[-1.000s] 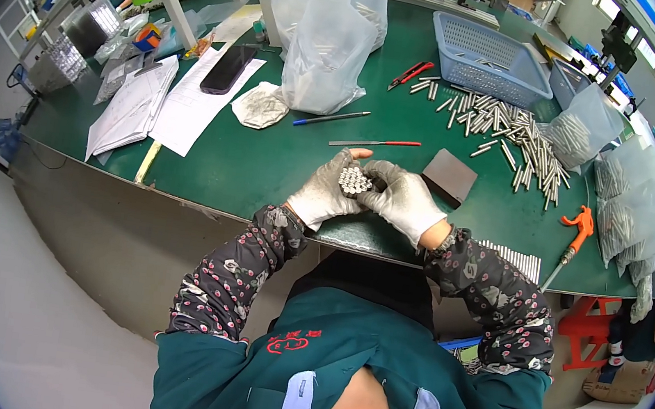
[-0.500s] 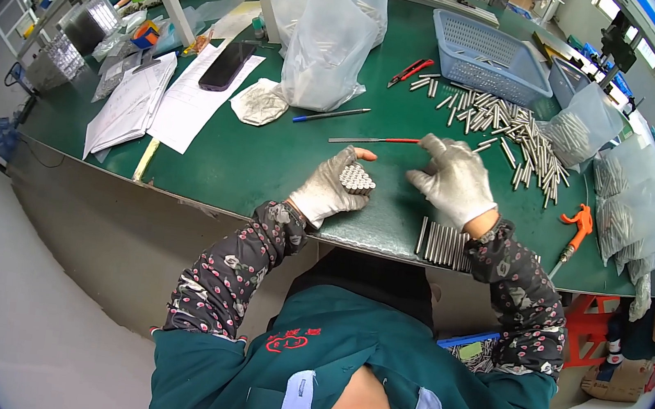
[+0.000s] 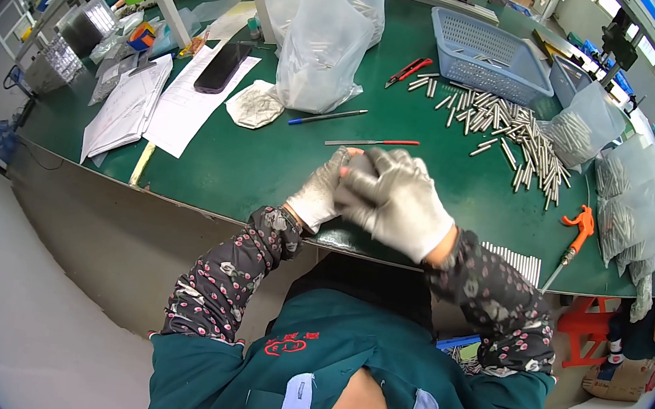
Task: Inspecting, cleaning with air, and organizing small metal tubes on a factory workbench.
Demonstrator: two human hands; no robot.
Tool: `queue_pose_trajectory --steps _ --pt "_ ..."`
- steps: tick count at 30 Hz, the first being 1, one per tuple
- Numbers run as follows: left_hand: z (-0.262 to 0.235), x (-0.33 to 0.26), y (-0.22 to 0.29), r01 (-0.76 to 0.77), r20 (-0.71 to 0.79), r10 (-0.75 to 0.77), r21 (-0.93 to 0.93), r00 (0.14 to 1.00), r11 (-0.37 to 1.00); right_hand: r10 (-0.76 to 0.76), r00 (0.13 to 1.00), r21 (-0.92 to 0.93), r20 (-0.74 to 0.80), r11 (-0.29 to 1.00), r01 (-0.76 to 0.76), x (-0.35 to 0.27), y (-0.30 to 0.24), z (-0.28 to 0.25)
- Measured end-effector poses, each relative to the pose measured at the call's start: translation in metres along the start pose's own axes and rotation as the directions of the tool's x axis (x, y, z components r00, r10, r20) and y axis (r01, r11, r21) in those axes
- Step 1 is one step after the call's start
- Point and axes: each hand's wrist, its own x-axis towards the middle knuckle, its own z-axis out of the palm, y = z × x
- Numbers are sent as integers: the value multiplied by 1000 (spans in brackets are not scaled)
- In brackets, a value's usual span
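Note:
My left hand [image 3: 317, 196], in a white glove, is closed at the table's front edge. An earlier frame shows a tight bundle of short metal pins in it; the bundle is now hidden. My right hand [image 3: 402, 202], gloved with greyed fingers, lies across the left hand with its fingers curled over where the bundle was; a blur keeps me from seeing what they grip. A row of metal pins [image 3: 512, 263] lies side by side by my right forearm. Beyond the hands rest a thin red-handled file [image 3: 373, 143] and a blue pen [image 3: 327, 117].
Loose metal pins [image 3: 518, 139] are heaped at the right, before a blue plastic basket [image 3: 487, 60]. Red pliers [image 3: 408, 72] lie left of it. An orange air gun [image 3: 579, 229] and bagged pins [image 3: 632, 216] are far right. Papers [image 3: 190, 116] and a phone [image 3: 222, 68] are left.
My right hand has moved left and toward me, from beside the file onto my left hand, covering the pin bundle. Its forearm now uncovers the right part of the pin row.

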Motion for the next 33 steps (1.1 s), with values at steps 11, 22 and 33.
queue_pose_trajectory --steps 11,22,33 --pt "-4 2 -4 -148 57 137 339 989 929 274 961 -295 -31 916 -271 20 53 -1" --pt "4 13 -7 -146 132 181 -238 975 960 -170 984 15 -44 985 171 10 5 7" --pt "4 -2 13 -91 66 66 543 996 835 175 983 -304 -61 935 -185 19 55 6"
